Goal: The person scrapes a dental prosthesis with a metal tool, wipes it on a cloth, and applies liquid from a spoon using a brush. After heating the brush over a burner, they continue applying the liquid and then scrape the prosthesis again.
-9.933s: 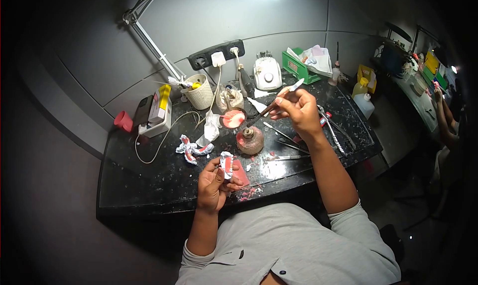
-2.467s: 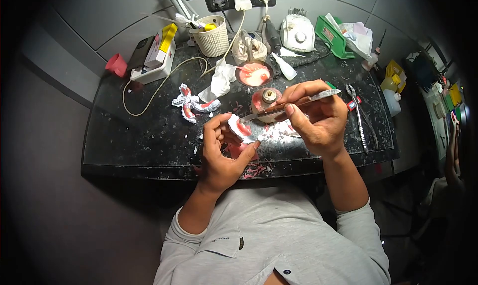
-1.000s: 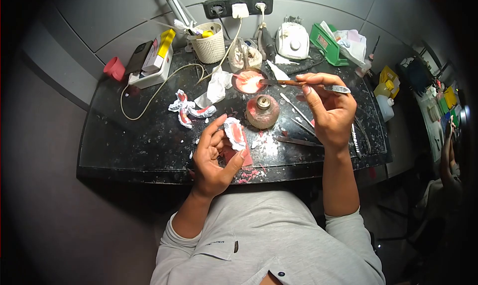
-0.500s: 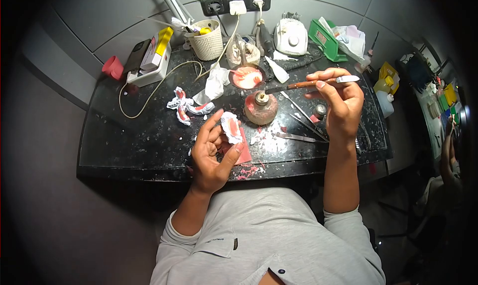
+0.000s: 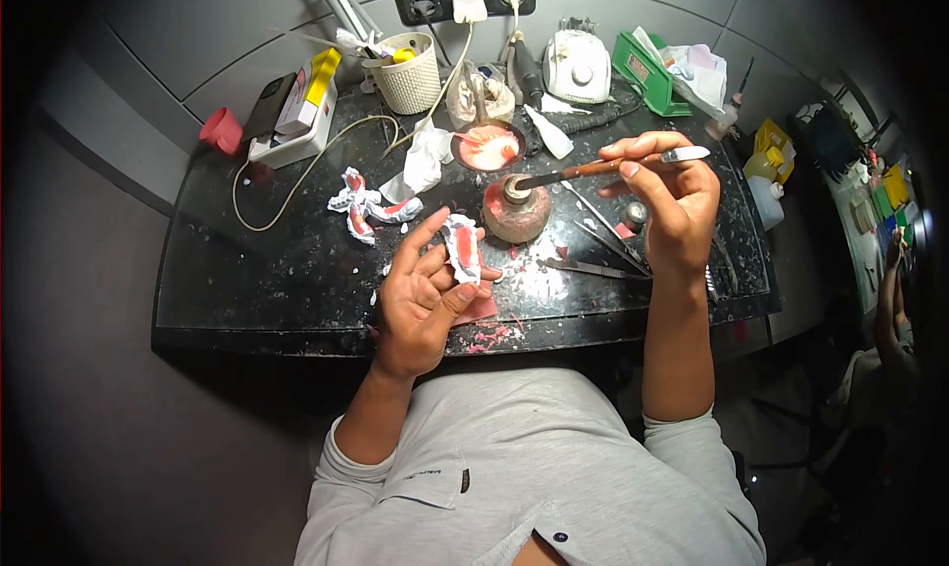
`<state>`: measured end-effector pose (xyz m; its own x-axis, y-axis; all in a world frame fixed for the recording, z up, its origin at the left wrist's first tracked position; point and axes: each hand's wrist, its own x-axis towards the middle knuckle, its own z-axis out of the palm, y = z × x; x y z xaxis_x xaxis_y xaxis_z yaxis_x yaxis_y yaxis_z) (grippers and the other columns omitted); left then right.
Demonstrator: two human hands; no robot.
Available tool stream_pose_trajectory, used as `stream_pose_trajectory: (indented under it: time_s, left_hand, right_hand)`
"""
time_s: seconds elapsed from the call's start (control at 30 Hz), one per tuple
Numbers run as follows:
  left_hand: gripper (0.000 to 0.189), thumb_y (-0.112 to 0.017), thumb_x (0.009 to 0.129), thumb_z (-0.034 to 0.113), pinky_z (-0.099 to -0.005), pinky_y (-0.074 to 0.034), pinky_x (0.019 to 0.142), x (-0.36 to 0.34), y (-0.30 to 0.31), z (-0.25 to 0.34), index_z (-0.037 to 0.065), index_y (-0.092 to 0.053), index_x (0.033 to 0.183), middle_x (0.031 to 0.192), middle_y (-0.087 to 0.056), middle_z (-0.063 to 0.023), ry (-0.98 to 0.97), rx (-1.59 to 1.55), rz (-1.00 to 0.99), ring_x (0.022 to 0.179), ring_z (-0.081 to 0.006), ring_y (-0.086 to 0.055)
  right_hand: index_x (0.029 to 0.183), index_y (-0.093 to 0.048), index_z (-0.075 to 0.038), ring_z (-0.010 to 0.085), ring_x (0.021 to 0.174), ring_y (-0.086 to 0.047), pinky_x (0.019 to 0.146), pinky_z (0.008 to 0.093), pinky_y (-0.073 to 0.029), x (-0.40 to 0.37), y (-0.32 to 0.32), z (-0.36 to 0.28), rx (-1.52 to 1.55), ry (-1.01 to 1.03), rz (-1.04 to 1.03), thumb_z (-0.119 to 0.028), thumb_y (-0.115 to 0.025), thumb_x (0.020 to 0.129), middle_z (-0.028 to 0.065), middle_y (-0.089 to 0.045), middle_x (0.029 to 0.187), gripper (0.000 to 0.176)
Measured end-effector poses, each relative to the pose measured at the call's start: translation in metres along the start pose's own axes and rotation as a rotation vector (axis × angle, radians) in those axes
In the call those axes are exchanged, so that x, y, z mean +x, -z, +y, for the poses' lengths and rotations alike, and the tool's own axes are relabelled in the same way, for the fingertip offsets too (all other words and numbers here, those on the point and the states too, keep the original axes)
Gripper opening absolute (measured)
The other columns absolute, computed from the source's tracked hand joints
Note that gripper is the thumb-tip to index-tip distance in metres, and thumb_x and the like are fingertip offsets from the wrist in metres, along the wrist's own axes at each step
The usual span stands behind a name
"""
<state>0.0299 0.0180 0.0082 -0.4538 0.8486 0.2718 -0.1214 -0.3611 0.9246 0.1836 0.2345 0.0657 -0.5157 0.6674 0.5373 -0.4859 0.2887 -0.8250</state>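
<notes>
My left hand (image 5: 417,304) holds a white plaster dental cast (image 5: 463,248) with pink wax on it, gripped between thumb and fingers. My right hand (image 5: 670,195) pinches a wax knife (image 5: 593,168) by its brown handle. The knife's dark blade reaches left to the mouth of a round glass spirit burner (image 5: 516,212); I cannot make out a flame. Beneath my left hand lies a pink wax sheet (image 5: 481,307), partly hidden. Just behind the burner sits a small pan (image 5: 488,149) of pink and whitish wax.
More white and pink cast pieces (image 5: 368,208) lie at the left, near crumpled tissue (image 5: 421,163). Metal instruments (image 5: 598,269) lie right of the burner. A woven basket (image 5: 407,77), a white control box (image 5: 577,70) and a green bin (image 5: 647,77) stand along the back. Another person's arm (image 5: 890,289) shows far right.
My left hand has turned the cast slightly, so its pink face shows more upright. The wax knife has shifted slightly left, its blade still at the burner's mouth.
</notes>
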Motion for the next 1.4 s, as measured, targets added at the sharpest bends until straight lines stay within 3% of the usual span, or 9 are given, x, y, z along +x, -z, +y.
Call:
stream_pose_trajectory:
  time_s: [0.13,0.27,0.9,1.4]
  left_hand:
    - [0.071,-0.061,0.092,-0.005,-0.0364,-0.059,0.088,-0.001,-0.006,0.002,-0.007,-0.022,0.152,0.134,-0.053,-0.037,-0.007,-0.015,0.039,0.104,-0.0314,-0.07]
    - [0.071,-0.061,0.092,-0.004,-0.0371,-0.06,0.088,0.0,-0.005,0.003,-0.007,-0.022,0.152,0.135,-0.052,-0.0374,0.016,-0.03,0.031,0.104,-0.0317,-0.07]
    - [0.069,-0.062,0.097,0.008,-0.0402,-0.06,0.088,0.0,0.001,-0.003,-0.007,-0.023,0.152,0.136,-0.052,-0.0373,-0.017,-0.018,-0.018,0.109,-0.0378,-0.068]
    - [0.071,-0.063,0.096,0.007,-0.0428,-0.058,0.094,-0.001,-0.003,0.002,-0.008,-0.022,0.152,0.136,-0.051,-0.0377,0.023,-0.061,0.025,0.112,-0.0379,-0.067]
  right_hand:
    - [0.103,-0.06,0.005,0.0233,0.093,-0.071,0.074,0.0321,-0.062,-0.005,-0.007,-0.001,0.176,0.011,-0.22,0.007,-0.062,0.09,0.02,-0.07,0.103,0.013]
    - [0.103,-0.06,0.006,0.0221,0.097,-0.07,0.077,0.0318,-0.062,-0.007,-0.013,0.002,0.195,0.009,-0.296,0.008,-0.064,0.09,0.0198,-0.069,0.105,0.014]
    - [0.102,-0.061,0.006,0.0215,0.098,-0.069,0.081,0.0334,-0.062,-0.011,-0.017,0.001,0.154,-0.02,-0.315,0.008,-0.065,0.09,0.0185,-0.069,0.105,0.013]
    - [0.1,-0.061,0.007,0.0192,0.093,-0.07,0.084,0.0316,-0.059,-0.014,-0.014,0.003,0.085,0.024,-0.319,0.011,-0.064,0.086,0.0181,-0.07,0.1,0.015]
